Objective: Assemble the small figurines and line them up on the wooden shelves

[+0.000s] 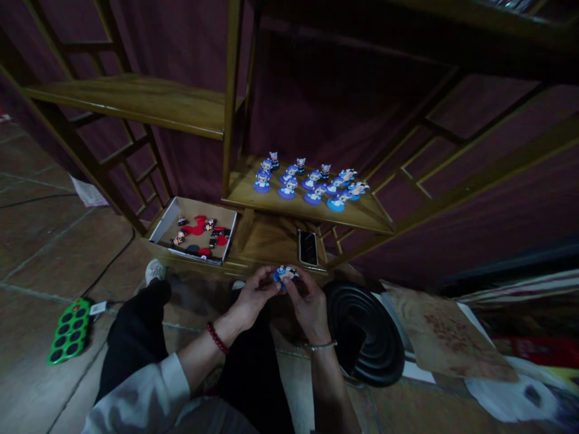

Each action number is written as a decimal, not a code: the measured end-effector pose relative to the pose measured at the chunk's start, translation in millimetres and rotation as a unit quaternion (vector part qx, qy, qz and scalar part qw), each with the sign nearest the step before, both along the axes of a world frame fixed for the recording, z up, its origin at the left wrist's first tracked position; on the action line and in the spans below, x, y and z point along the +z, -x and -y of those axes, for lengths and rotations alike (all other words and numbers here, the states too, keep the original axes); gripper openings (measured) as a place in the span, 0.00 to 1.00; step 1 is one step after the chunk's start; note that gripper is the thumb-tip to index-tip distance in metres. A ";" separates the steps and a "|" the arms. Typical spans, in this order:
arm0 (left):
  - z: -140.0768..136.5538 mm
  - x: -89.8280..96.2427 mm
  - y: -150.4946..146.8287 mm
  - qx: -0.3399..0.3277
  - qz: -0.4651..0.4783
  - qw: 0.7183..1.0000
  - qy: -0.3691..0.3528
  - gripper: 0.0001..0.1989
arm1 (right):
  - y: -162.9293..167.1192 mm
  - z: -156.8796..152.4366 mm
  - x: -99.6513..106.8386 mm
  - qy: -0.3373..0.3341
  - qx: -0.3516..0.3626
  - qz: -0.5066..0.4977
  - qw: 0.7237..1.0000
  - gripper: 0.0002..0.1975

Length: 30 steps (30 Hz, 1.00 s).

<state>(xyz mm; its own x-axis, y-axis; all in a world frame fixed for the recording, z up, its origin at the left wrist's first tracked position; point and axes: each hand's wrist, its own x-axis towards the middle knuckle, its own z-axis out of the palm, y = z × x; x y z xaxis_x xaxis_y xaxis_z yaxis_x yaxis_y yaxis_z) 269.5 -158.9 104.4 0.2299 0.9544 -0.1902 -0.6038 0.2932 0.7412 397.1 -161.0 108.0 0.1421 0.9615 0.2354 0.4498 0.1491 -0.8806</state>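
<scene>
Between both hands, just in front of the shelf unit, is a small figurine [286, 274] with a blue base and white and dark parts. My left hand [256, 296] pinches it from the left, and my right hand [308, 301] grips it from the right; the fingers partly cover it. Beyond them, several purple-and-white figurines [288, 188] stand in rows on a wooden shelf [371, 214], some on blue bases. Small grey-haired figurines [301, 165] stand at the back. To the left, an open cardboard box [159, 234] holds several red and black figurines [209, 225] lying loosely.
A phone [308, 248] lies on the lower board under the shelf. A round black ribbed object [375, 331] stands by my right arm, beside a brown paper bag [452, 331]. A green power strip [70, 331] with a cable lies on the tiled floor at left.
</scene>
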 end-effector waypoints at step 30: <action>-22.8 45.6 -62.4 -0.007 -0.007 0.997 -0.081 0.17 | -60.8 -16.2 56.1 -0.099 0.007 0.069 0.993 0.14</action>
<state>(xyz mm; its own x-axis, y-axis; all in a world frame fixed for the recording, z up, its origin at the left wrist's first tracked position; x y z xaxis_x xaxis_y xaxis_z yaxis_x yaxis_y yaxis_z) 331.9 -136.1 150.0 0.2422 0.9695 -0.0376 -0.5895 0.1779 0.7879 457.9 -144.8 164.1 0.0814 0.8961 0.4363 0.5610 0.3207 -0.7632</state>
